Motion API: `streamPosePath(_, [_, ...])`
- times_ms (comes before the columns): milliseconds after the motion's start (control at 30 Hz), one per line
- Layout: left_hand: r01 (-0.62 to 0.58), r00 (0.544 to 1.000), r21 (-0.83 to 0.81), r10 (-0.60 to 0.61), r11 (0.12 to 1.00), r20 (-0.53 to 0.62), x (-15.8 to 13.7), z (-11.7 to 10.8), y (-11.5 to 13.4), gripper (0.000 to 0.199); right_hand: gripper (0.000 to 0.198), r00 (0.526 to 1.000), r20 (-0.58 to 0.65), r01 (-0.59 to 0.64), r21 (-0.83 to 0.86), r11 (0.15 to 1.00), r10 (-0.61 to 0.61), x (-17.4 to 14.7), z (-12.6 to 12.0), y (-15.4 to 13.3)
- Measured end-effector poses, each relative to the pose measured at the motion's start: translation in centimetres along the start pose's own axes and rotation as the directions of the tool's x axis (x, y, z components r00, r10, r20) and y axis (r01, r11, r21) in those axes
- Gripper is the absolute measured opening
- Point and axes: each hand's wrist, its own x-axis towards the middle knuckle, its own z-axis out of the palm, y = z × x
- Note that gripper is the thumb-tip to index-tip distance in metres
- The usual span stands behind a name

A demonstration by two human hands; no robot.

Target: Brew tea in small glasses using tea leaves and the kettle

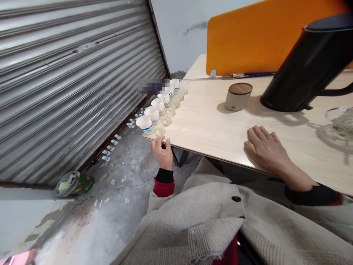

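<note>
My left hand (162, 152) is at the near left corner of the table, its thumb apart from loosely bent fingers, with nothing seen in it. Just beyond its fingertips, a row of several white paper cups (145, 124) with blue bands runs along the table's left edge. Beside them stands a row of small clear glasses (159, 129); the closest glass is nearest to my left hand. My right hand (266, 149) lies flat, palm down, on the pale wooden table (204, 121), holding nothing.
A wood-lidded canister (237, 98), a large black kettle (300, 70) and a glass vessel (342, 125) stand on the table's right half. Behind them rises an orange divider (253, 40). A bin (74, 183) and small bottle-like items (110, 148) are along the metal shutter (68, 81).
</note>
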Motion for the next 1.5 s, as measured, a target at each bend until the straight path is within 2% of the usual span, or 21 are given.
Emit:
streamPosePath(100, [-0.081, 0.994, -0.082, 0.087, 0.993, 0.065, -1.4, 0.3, 2.8, 0.019, 0.065, 0.999, -0.046, 0.022, 0.074, 0.997, -0.019, -0.2, 0.0, 0.3])
streamPosePath(167, [-0.159, 0.97, -0.184, 0.188, 0.97, 0.156, -2.3, 0.9, 5.1, 0.018, 0.064, 0.996, -0.074, 0.062, 0.146, 0.987, -0.052, -1.0, -0.4, 0.6])
streamPosePath(233, [-0.223, 0.919, -0.295, 0.302, 0.929, 0.254, -3.0, 2.0, 7.4, 0.017, 0.062, 0.992, -0.098, 0.099, 0.213, 0.972, -0.08, -2.3, -1.2, 0.9])
streamPosePath(333, [-0.297, 0.805, -0.429, 0.465, 0.853, 0.368, -3.1, 4.5, 10.3, 0.016, 0.06, 0.983, -0.174, 0.102, 0.287, 0.952, -0.053, -4.9, -3.2, 1.4])
streamPosePath(400, [-0.319, 0.736, -0.465, 0.525, 0.826, 0.427, -2.7, 6.6, 11.8, 0.015, 0.059, 0.975, -0.223, 0.065, 0.318, 0.946, 0.008, -7.1, -4.9, 1.9])
streamPosePath(500, [-0.326, 0.688, -0.426, 0.52, 0.844, 0.505, -1.9, 9.3, 13.2, 0.015, 0.053, 0.941, -0.275, -0.1, 0.329, 0.939, 0.197, -10.8, -7.6, 3.5])
streamPosePath(533, [-0.338, 0.668, -0.397, 0.515, 0.853, 0.537, -1.7, 9.8, 13.5, 0.016, 0.051, 0.909, -0.299, -0.19, 0.321, 0.928, 0.29, -12.0, -8.5, 4.4])
streamPosePath(567, [-0.354, 0.644, -0.375, 0.514, 0.857, 0.567, -1.5, 10.2, 13.7, 0.016, 0.05, 0.857, -0.338, -0.29, 0.309, 0.906, 0.389, -13.3, -9.3, 5.4])
streamPosePath(633, [-0.351, 0.626, -0.356, 0.5, 0.866, 0.599, -1.2, 10.5, 13.9, 0.019, 0.047, 0.702, -0.464, -0.463, 0.278, 0.841, 0.54, -15.5, -10.7, 8.2])
streamPosePath(700, [-0.321, 0.621, -0.36, 0.481, 0.876, 0.619, -1.0, 10.4, 13.7, 0.022, 0.043, 0.539, -0.613, -0.564, 0.246, 0.788, 0.578, -17.2, -11.8, 11.5])
streamPosePath(767, [-0.311, 0.62, -0.362, 0.476, 0.879, 0.624, -1.1, 10.3, 13.5, 0.023, 0.04, 0.457, -0.672, -0.635, 0.213, 0.742, 0.584, -18.3, -12.5, 14.6])
streamPosePath(800, [-0.318, 0.618, -0.361, 0.48, 0.877, 0.623, -1.1, 10.2, 13.4, 0.023, 0.038, 0.443, -0.667, -0.657, 0.213, 0.723, 0.599, -18.6, -12.7, 15.9])
streamPosePath(933, [-0.355, 0.611, -0.362, 0.507, 0.862, 0.608, -1.4, 10.2, 13.2, 0.023, 0.038, 0.44, -0.615, -0.692, 0.232, 0.684, 0.654, -18.4, -12.6, 18.6])
streamPosePath(1067, [-0.364, 0.613, -0.368, 0.518, 0.856, 0.597, -1.4, 10.2, 13.1, 0.023, 0.048, 0.455, -0.62, -0.752, 0.117, 0.649, 0.639, -17.7, -12.7, 20.4])
streamPosePath(1167, [-0.364, 0.617, -0.369, 0.518, 0.855, 0.592, -1.4, 10.2, 13.0, 0.023, 0.058, 0.502, -0.529, -0.777, 0.07, 0.625, 0.684, -17.5, -13.3, 22.9])
streamPosePath(1233, [-0.364, 0.621, -0.373, 0.52, 0.854, 0.586, -1.4, 10.2, 13.0, 0.023, 0.059, 0.559, -0.447, -0.767, 0.042, 0.641, 0.698, -17.4, -13.5, 24.7])
streamPosePath(1333, [-0.359, 0.629, -0.374, 0.518, 0.855, 0.58, -1.4, 10.3, 13.0, 0.023, 0.05, 0.615, -0.386, -0.741, 0.016, 0.672, 0.688, -17.0, -13.5, 26.6])
streamPosePath(1500, [-0.341, 0.632, -0.38, 0.509, 0.86, 0.585, -1.4, 10.1, 13.2, 0.023, 0.021, 0.592, -0.395, -0.757, 0.026, 0.653, 0.702, -16.5, -13.6, 27.2])
